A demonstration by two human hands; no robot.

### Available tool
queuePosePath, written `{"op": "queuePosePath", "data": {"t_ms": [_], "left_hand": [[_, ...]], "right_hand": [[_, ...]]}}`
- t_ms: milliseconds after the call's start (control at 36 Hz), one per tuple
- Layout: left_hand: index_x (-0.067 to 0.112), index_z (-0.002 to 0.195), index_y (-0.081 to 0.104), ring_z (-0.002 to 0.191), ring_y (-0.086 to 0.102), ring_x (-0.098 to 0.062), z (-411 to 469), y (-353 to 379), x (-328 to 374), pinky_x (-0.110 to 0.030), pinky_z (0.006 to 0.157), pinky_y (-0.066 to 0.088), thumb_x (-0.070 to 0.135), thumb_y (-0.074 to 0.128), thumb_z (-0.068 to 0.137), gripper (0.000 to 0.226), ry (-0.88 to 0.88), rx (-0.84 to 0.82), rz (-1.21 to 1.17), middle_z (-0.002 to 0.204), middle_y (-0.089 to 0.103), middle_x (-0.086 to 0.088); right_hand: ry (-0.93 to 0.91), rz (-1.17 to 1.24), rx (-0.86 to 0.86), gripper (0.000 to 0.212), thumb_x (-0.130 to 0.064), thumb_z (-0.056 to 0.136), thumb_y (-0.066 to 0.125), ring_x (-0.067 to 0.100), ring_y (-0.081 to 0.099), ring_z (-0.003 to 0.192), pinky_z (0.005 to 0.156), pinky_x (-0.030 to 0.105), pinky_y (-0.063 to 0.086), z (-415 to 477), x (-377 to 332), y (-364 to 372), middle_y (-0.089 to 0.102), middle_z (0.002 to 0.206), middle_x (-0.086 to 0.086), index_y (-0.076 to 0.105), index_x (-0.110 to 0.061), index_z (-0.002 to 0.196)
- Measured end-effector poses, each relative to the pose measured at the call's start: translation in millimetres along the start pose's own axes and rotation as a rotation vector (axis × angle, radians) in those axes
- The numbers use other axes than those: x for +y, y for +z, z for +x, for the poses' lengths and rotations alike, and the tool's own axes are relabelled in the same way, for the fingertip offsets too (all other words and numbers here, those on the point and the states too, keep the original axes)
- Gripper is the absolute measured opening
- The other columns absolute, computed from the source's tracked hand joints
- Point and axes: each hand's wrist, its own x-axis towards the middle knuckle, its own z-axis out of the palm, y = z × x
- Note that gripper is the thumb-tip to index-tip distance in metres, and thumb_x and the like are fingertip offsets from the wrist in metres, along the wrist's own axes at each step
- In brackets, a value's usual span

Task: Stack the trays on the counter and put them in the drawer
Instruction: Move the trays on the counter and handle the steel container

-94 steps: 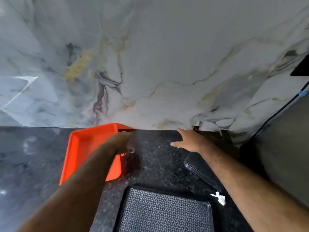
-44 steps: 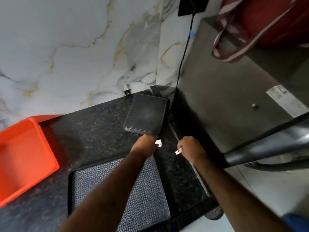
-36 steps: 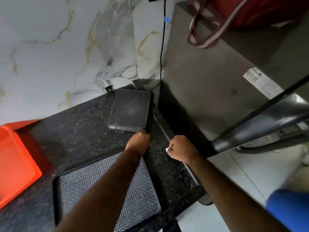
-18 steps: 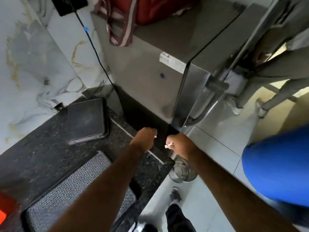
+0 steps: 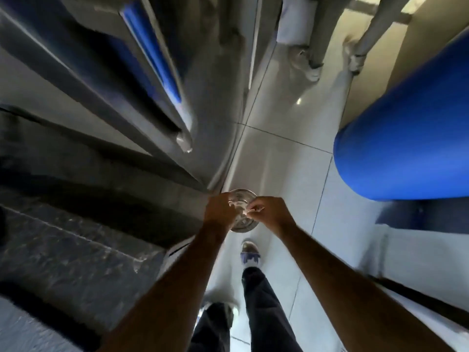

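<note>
No tray shows in this blurred, downward view. My left hand and my right hand are held close together above a round shiny metal container that stands on the tiled floor. The right thumb and forefinger pinch a small white scrap. My left fingers are bunched together over the container's rim, and whether they hold anything is hidden. The black speckled counter lies to my left, smeared by motion.
A steel appliance with a long handle rises beyond the counter's end. A large blue rounded shape fills the right side. Another person's legs stand at the top. My own shoe is just below the container.
My view has swung right and down, away from the counter and trays to the floor. Both hands moved off the counter's end and now sit over the metal container.
</note>
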Motion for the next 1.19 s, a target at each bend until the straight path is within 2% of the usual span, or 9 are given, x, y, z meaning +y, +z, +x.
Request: {"op": "queuePosePath", "data": {"t_ms": [222, 306, 389, 472, 583, 722, 806, 1028, 1194], "left_hand": [[0.016, 0.095, 0.077, 0.100, 0.069, -0.021, 71, 117, -60, -0.023, 0.088, 0.046, 0.017, 0.066, 0.081, 0.018, -0.149, -0.122, -0.053, 0.105, 0.076, -0.006], [0.016, 0.099, 0.076, 0.102, 0.068, -0.020, 86, 145, -74, -0.016, 0.084, 0.039, 0.018, 0.067, 0.081, 0.020, -0.158, -0.113, -0.027, 0.106, 0.075, -0.005], [0.016, 0.108, 0.071, 0.101, 0.069, -0.021, 99, 163, -82, -0.026, 0.092, 0.048, 0.018, 0.070, 0.080, 0.028, -0.166, -0.127, -0.053, 0.108, 0.075, -0.005], [0.014, 0.116, 0.066, 0.098, 0.068, -0.022, 107, 171, -87, -0.029, 0.089, 0.050, 0.024, 0.074, 0.079, 0.039, -0.182, -0.175, -0.067, 0.107, 0.074, -0.006], [0.013, 0.117, 0.063, 0.106, 0.065, -0.027, 109, 171, -88, -0.029, 0.086, 0.044, 0.033, 0.067, 0.084, 0.039, -0.156, -0.232, 0.038, 0.115, 0.071, -0.008], [0.007, 0.130, 0.052, 0.122, 0.053, -0.030, 91, 149, -69, -0.035, 0.101, 0.038, 0.034, 0.054, 0.094, 0.045, -0.006, -0.265, 0.223, 0.132, 0.059, -0.015], [0.008, 0.137, 0.042, 0.130, 0.044, -0.029, 78, 120, -53, -0.040, 0.107, 0.036, 0.040, 0.047, 0.096, 0.053, 0.129, -0.238, 0.370, 0.138, 0.051, -0.014], [0.008, 0.148, 0.026, 0.145, 0.025, -0.029, 15, 17, -16, -0.046, 0.117, 0.024, 0.057, 0.029, 0.097, 0.071, 0.393, -0.076, 0.654, 0.157, 0.029, -0.012], [0.004, 0.147, 0.029, 0.142, 0.031, -0.032, -68, -76, -14, -0.045, 0.117, 0.026, 0.059, 0.026, 0.095, 0.076, 0.409, 0.120, 0.633, 0.152, 0.036, -0.018]], "right_hand": [[0.295, 0.165, -0.002, 0.018, -0.020, 0.080, 0.077, 0.029, 0.074, 0.096, 0.088, 0.042, 0.060, 84, 121, 76, 0.078, 0.099, 0.012, 0.078, -0.009, 0.094], [0.302, 0.119, 0.022, 0.026, -0.031, 0.080, 0.078, 0.021, 0.071, 0.103, 0.095, 0.034, 0.052, 107, 139, 103, 0.078, 0.105, 0.006, 0.080, -0.014, 0.098], [0.343, 0.207, 0.039, 0.033, -0.032, 0.076, 0.082, 0.015, 0.070, 0.104, 0.092, 0.021, 0.047, 117, 147, 118, 0.078, 0.107, 0.002, 0.077, -0.014, 0.103], [0.324, 0.234, 0.036, 0.039, -0.028, 0.079, 0.079, 0.021, 0.070, 0.106, 0.099, 0.029, 0.050, 122, 155, 123, 0.076, 0.113, 0.005, 0.072, -0.014, 0.115], [0.225, 0.001, -0.034, 0.046, -0.031, 0.092, 0.063, 0.024, 0.062, 0.123, 0.107, 0.036, 0.047, 119, 158, 117, 0.066, 0.133, 0.007, 0.059, -0.018, 0.136], [-0.034, -0.420, -0.003, 0.069, -0.036, 0.095, 0.055, 0.028, 0.020, 0.153, 0.118, 0.044, 0.032, 99, 139, 98, 0.027, 0.163, 0.012, 0.028, -0.009, 0.153], [-0.085, -0.551, 0.014, 0.083, -0.045, 0.097, 0.050, 0.027, -0.004, 0.156, 0.124, 0.052, 0.018, 81, 116, 77, 0.002, 0.169, 0.011, 0.008, -0.008, 0.158], [-0.195, -0.725, 0.102, 0.084, -0.056, 0.098, 0.035, 0.027, -0.003, 0.156, 0.124, 0.054, 0.014, 15, 38, 25, -0.002, 0.168, 0.011, 0.003, -0.007, 0.158], [-0.288, -0.713, 0.201, 0.079, -0.056, 0.100, 0.028, 0.028, 0.004, 0.156, 0.124, 0.053, 0.020, -64, -43, 25, 0.006, 0.168, 0.013, 0.008, -0.006, 0.158]]}}
